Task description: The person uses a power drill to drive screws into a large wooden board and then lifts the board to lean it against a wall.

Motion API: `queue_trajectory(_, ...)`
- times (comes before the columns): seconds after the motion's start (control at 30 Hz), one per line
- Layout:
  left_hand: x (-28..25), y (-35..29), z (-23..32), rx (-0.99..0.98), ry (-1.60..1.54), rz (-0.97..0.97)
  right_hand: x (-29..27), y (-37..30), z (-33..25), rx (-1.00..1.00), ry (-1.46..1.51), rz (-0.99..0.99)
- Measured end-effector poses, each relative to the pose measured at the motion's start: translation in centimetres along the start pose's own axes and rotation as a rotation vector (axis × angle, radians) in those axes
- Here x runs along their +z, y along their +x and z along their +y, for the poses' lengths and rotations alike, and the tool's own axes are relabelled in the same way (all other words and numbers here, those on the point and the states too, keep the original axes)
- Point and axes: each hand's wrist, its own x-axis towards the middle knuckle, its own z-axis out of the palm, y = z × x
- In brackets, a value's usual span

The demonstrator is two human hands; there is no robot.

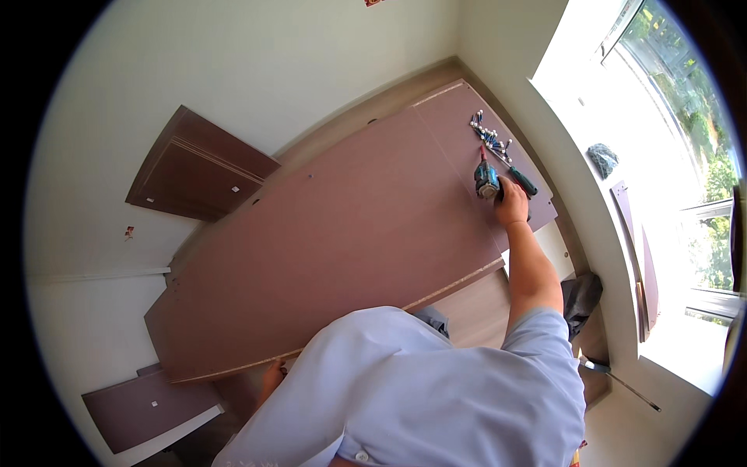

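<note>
A large reddish-brown board [334, 233] lies flat across the middle of the view, raw chipboard showing along its near edge. My right arm reaches to its far right part, where my right hand [512, 204] is closed round a teal and black cordless drill [488, 183] with a red tip. Beside the drill lies a screwdriver [523, 180] with a dark green handle. Several small metal fittings with pale heads [490, 138] are scattered just beyond them. My left hand [272, 379] is at the board's near left edge, its fingers mostly hidden.
One brown panel [198, 167] leans on the left wall, another [148, 409] stands at lower left. Narrow brown strips [636, 249] rest by the bright window at right, near a crumpled plastic bag [602, 160]. A black bag [582, 300] sits on the floor.
</note>
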Motion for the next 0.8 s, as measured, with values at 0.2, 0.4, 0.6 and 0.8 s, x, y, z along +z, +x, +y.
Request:
queue_trajectory(0.2, 1.6, -1.1, 2.0, 0.071, -0.041, -0.082, 0.1, 0.4, 0.7, -0.085, -0.036, -0.126)
queue_trajectory(0.4, 5.4, 0.3, 6.0, 0.205, 0.056, -0.124, -0.5, 0.4, 1.6, -0.065, -0.102, -0.223)
queue_trajectory(0.6, 12.1, -1.5, 14.8, 0.206, -0.071, -0.302, -1.2, -1.6, 0.9, 0.043, -0.241, -0.130)
queue_trajectory(0.8, 20.8, -4.8, 23.5, 0.273, -0.016, -0.664, -1.4, -9.2, -9.4, 0.209, 0.573, 0.078)
